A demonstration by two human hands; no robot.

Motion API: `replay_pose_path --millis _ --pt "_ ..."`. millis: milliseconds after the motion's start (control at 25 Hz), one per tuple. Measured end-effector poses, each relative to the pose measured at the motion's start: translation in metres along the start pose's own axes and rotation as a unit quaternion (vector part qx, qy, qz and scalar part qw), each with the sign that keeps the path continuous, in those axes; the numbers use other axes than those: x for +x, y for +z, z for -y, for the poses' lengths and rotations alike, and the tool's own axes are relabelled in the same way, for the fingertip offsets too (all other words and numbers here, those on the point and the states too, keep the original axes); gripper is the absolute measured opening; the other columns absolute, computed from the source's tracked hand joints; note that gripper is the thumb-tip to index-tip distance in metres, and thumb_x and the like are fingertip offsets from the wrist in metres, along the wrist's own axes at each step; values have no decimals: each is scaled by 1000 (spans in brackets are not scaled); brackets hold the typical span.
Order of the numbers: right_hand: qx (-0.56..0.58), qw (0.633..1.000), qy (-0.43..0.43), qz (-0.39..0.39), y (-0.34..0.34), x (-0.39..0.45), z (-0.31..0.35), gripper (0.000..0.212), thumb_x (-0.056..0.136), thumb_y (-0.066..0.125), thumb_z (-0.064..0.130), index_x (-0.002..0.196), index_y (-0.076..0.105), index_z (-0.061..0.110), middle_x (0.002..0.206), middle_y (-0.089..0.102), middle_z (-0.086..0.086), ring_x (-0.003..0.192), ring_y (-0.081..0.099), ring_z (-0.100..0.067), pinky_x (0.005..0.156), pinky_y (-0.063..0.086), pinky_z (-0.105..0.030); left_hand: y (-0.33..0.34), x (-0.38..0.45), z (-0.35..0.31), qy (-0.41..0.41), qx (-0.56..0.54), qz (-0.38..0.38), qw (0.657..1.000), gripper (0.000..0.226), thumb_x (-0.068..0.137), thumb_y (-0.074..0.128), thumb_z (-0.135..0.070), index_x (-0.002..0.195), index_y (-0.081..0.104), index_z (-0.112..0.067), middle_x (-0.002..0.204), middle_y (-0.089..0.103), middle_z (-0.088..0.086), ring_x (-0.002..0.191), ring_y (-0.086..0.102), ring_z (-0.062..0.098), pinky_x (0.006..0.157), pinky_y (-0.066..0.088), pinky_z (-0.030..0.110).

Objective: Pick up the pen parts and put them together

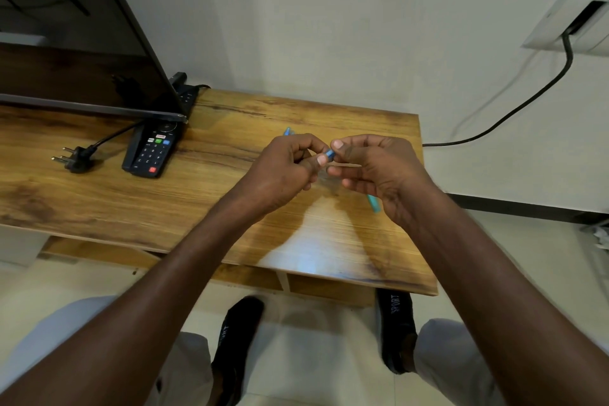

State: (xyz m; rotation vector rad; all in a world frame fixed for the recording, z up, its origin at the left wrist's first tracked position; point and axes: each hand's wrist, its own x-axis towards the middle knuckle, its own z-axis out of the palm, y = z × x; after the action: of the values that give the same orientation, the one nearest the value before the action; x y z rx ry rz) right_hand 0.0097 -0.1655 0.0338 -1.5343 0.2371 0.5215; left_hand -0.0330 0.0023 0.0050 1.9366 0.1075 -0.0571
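The small blue piece [330, 153] is pinched between both hands above the tabletop [230, 208], near its right edge. The left hand [283, 168] clamps it with thumb and forefinger; the right hand [372, 168] nips its other end the same way, fingers curled. Its long axis runs roughly left to right, slightly tilted. A teal pen part [374, 203] shows under the right hand, another [287, 132] beyond the left. A remote [153, 150] and a plug [74, 158] lie near the left edge.

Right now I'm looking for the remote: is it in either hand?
No, the remote lies on the wooden table by the TV, while both hands pinch a small blue piece.
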Motion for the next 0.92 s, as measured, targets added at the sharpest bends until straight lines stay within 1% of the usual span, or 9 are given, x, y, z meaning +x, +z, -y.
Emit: replay_pose_path --millis 80,160,200,280,400,560,720,840,920 --pt "-8 1000 -7 -2 0 0 -1 15 88 85 16 96 76 8 90 81 -9 75 77 -17 62 55 -26 3 0 -1 23 5 -7 1000 13 102 66 -17 110 76 -15 75 70 7 62 58 1 63 46 21" --pt "-14 1000 -20 -10 -1 1 -1 13 86 86 16 92 76 9 88 80 -6 79 77 -14 64 55 -26 6 1 -1 37 -6 -28 999 14 101 69 -16 110 79 -13 72 72 11 67 62 6 71 50 24" --pt "-9 1000 -26 -13 -2 2 -1 14 86 85 14 93 76 7 88 80 -7 79 77 -14 65 56 -27 7 1 -1 39 -17 -34 999 15 100 69 -14 110 79 -12 70 70 12 66 61 9 70 50 22" --pt "16 999 -38 -18 -2 3 -1 16 87 83 8 97 76 -1 87 79 -10 77 77 -14 68 60 -28 6 2 0 40 -34 -35 998 15 100 69 -12 110 80 -13 66 66 11 61 57 8 62 46 18" --pt "34 998 -49 -28 -1 3 -3 16 88 81 1 97 74 -10 88 78 -16 78 76 -19 73 64 -28 4 2 0 33 -44 -24 998 15 99 70 -14 110 81 -17 65 63 9 60 52 11 58 41 17" --pt "52 998 -43 -19 -3 4 -2 11 91 78 1 97 74 -6 85 79 -15 79 79 -19 77 64 -28 2 0 0 24 -56 -13 998 19 100 68 -11 114 80 -16 65 59 10 55 47 6 54 38 13" --pt "35 998 -44 -9 -3 6 -2 13 96 74 6 104 72 -4 97 80 -21 89 80 -27 74 63 -29 3 0 -2 8 -53 -9 999 16 103 65 -16 114 77 -17 66 61 7 51 48 1 50 37 12" --pt "18 998 -54 -24 -3 9 -2 8 100 69 6 106 72 0 99 80 -19 83 78 -25 69 61 -28 1 1 -3 -7 -54 -4 999 14 104 64 -16 114 74 -17 71 68 7 60 58 9 52 43 20" --pt "-14 998 -53 -28 -6 10 -3 11 101 65 4 108 74 2 93 78 -14 75 75 -18 66 59 -27 0 0 -2 -18 -48 -2 999 15 105 63 -17 114 73 -22 75 72 7 63 63 15 54 46 26"
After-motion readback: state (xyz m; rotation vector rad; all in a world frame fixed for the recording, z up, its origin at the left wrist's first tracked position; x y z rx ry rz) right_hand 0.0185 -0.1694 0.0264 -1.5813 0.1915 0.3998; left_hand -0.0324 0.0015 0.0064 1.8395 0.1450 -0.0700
